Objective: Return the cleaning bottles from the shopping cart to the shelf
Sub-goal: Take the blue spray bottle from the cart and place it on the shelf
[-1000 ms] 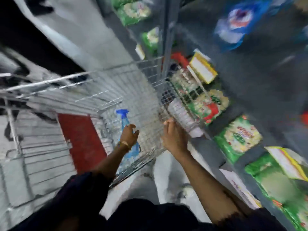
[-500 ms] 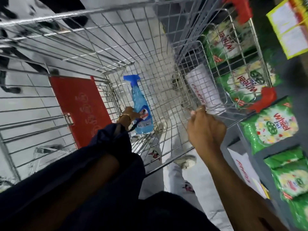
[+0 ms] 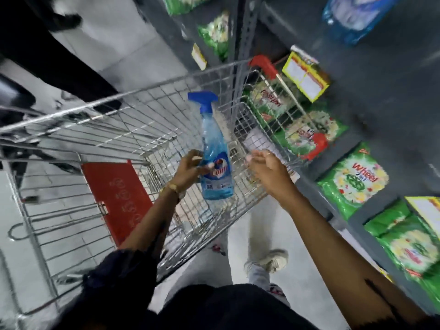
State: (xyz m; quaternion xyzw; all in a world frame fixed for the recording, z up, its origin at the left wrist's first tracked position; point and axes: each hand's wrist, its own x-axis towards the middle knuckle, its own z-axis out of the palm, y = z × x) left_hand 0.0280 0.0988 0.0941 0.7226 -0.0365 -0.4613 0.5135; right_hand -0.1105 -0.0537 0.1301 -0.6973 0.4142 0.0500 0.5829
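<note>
A: Where was the spray bottle [image 3: 215, 160] held?

B: It was gripped around its lower body by the fingers [image 3: 194, 157] of the left hand [image 3: 188, 169], upright, nozzle uppermost, and it appeared lifted clear of the wire floor of the shopping cart [image 3: 147, 129]. The right hand [image 3: 267, 171] was seen just to the right of it, loosely curled and grasping nothing, close to the cart's rim; whether the wire was touched could not be told.

A: What might have been judged likely to go wrong?

B: A slip, chiefly. The bottle was pinched by one hand only, low on a smooth plastic body, so it could have tipped at the top or been dropped back into the cart. The trigger head could also have been caught on the cart's far rim, which lay beyond and above the fingers, if the bottle were swung across too low.

A: And what stood in the way?

B: The cart's right-hand wire wall and its red corner guard [image 3: 264, 65] were placed between the fingers and the shelf [image 3: 381, 96]. Beyond that wall, green detergent packets [image 3: 354, 179] were crowded along the shelf, with a yellow price tag [image 3: 306, 76] hung out from its edge. No free slot for a bottle could be made out; much of the shelf was blurred. A red flap [image 3: 119, 201] lay to the left of the fingers, well out of the path.
</note>
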